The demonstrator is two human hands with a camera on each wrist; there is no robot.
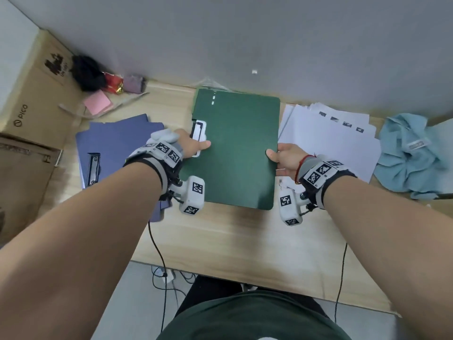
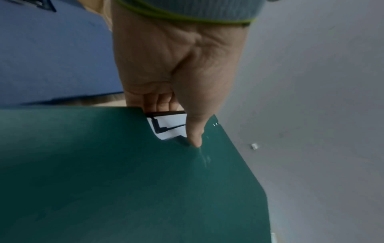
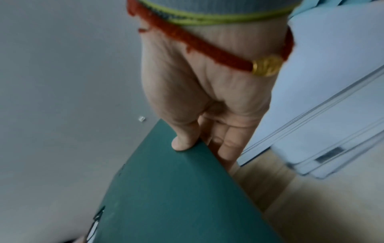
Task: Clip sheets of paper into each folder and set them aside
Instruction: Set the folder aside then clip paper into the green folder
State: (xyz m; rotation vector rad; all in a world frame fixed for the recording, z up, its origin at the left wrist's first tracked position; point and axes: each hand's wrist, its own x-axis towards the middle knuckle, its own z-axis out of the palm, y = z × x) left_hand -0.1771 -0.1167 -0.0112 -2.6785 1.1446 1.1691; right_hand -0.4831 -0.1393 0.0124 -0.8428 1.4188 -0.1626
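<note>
A closed dark green folder [image 1: 235, 148] is held just above the middle of the wooden desk [image 1: 232, 241]. My left hand [image 1: 193, 146] grips its left edge, thumb on the cover by a cut-out where white paper [image 2: 172, 128] and a black clip show. The fingers lie underneath. My right hand [image 1: 282, 158] pinches the folder's right edge [image 3: 187, 189], thumb on top, fingers below. A spread pile of white sheets [image 1: 331, 138] lies to the right. Blue folders [image 1: 115, 146] lie to the left, one with a black clip [image 1: 93, 168].
Cardboard boxes [image 1: 31, 106] stand at the left edge. Pink sticky notes [image 1: 96, 101] and small clutter sit at the back left. A light blue cloth [image 1: 411, 155] lies at the far right. A grey wall [image 1: 245, 40] closes the back. Cables hang over the front edge.
</note>
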